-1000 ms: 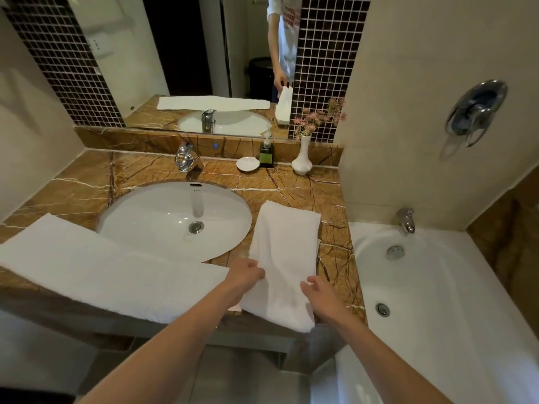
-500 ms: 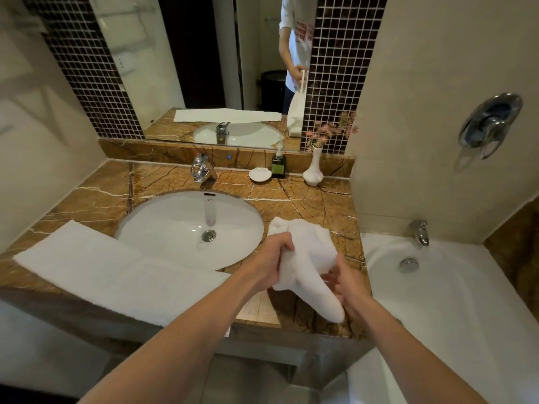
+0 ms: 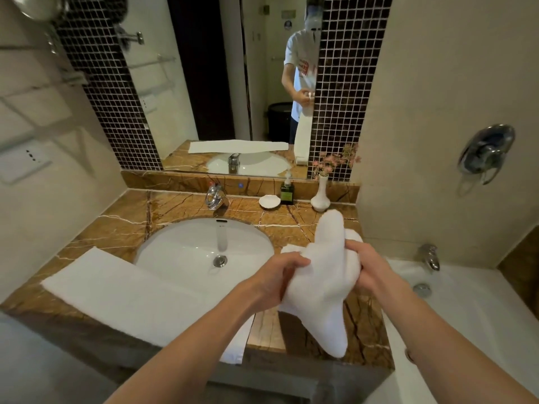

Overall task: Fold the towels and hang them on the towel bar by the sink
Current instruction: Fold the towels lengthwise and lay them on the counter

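The small white towel (image 3: pixel 323 281) is up off the right end of the counter (image 3: pixel 361 325), bunched rather than flat. One end pokes up toward the back wall and a long tail hangs down near the front edge. The left hand (image 3: pixel 280 275) has its fingers curled into the cloth on the sink side, and the right hand (image 3: pixel 370 266) grips it on the tub side, so both are clamped on the same towel.

The second, longer towel (image 3: pixel 131 295) lies flat along the front-left edge, draping over the lip in front of the sink (image 3: pixel 204 246). A vase (image 3: pixel 320 193), soap bottle (image 3: pixel 287 191) and dish (image 3: pixel 269 201) sit along the back edge.

The worry is that the towel is scrunched, so any fold probably won't hold its lines. The loose tail could also swing into the bathtub (image 3: pixel 466 301), and a big shake could clip that vase. The rails on the left wall are too blurry to call.
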`<act>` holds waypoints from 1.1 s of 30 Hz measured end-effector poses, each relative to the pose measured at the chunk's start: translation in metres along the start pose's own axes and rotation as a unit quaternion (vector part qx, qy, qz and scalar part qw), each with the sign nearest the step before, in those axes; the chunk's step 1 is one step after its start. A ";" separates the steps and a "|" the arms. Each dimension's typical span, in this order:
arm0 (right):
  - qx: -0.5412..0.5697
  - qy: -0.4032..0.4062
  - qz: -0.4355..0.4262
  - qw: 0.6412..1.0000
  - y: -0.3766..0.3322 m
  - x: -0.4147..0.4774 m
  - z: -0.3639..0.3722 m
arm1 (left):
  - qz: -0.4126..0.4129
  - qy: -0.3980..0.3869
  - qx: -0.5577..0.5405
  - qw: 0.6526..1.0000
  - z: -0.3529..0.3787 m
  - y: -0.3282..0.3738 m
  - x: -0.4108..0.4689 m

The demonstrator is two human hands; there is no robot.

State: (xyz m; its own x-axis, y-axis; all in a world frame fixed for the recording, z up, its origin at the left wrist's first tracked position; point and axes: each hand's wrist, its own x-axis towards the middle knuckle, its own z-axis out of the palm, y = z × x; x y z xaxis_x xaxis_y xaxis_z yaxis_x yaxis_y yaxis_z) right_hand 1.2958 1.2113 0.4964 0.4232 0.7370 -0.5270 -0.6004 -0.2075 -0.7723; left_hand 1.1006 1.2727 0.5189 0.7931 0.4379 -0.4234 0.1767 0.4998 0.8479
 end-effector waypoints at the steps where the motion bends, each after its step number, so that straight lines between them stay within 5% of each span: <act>1: -0.009 -0.001 -0.014 1.000 -0.009 -0.003 0.006 | 0.007 0.000 0.007 1.000 -0.001 0.001 -0.001; 16: -0.035 -0.078 -0.104 0.991 -0.041 -0.030 0.029 | 0.055 0.069 -0.104 0.991 -0.007 0.045 0.006; 27: -0.111 -0.071 -0.128 0.983 -0.052 -0.038 0.023 | 0.107 -0.033 -0.093 0.989 -0.024 0.076 0.000; 33: -0.146 -0.133 -0.110 0.974 -0.053 -0.045 0.031 | 0.089 0.097 -0.019 0.991 -0.025 0.094 0.000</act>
State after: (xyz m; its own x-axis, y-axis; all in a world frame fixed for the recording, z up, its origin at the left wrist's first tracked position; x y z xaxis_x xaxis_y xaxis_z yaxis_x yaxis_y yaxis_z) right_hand 1.2874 1.2094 0.5717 0.3054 0.9169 -0.2569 -0.2810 -0.1710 -0.9443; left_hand 1.1026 1.3381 0.5904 0.6827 0.6546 -0.3248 0.0199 0.4276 0.9038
